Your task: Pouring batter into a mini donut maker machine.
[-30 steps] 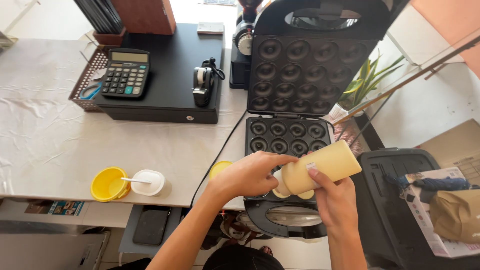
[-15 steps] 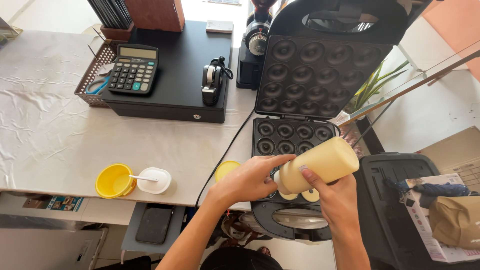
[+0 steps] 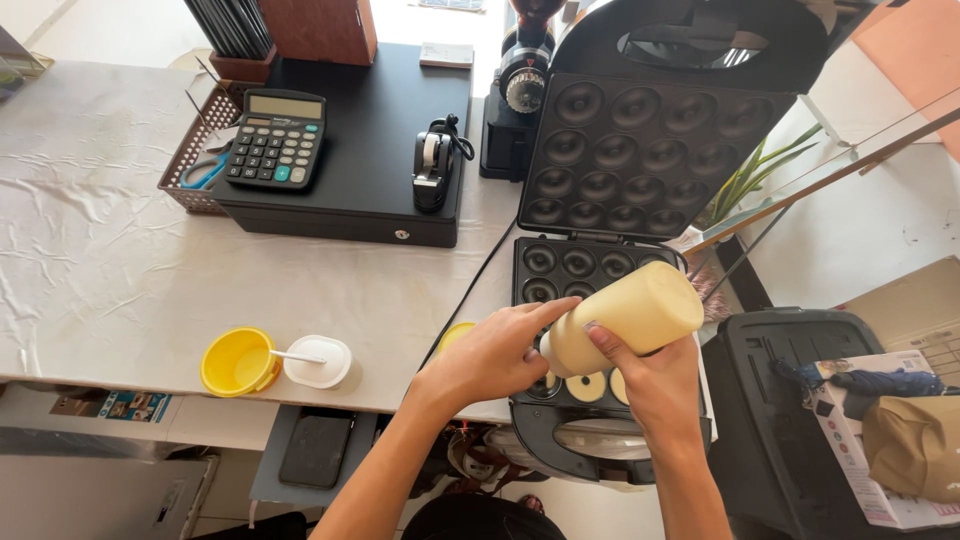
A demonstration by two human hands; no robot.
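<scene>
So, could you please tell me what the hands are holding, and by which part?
Both hold a cream squeeze bottle: right hand around its body, left hand at its nozzle end.

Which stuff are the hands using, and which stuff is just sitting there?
In use: left hand, right hand, batter bottle, donut maker.

Just sitting: calculator, tape dispenser, cash box, yellow cup, white cup, basket.
</scene>
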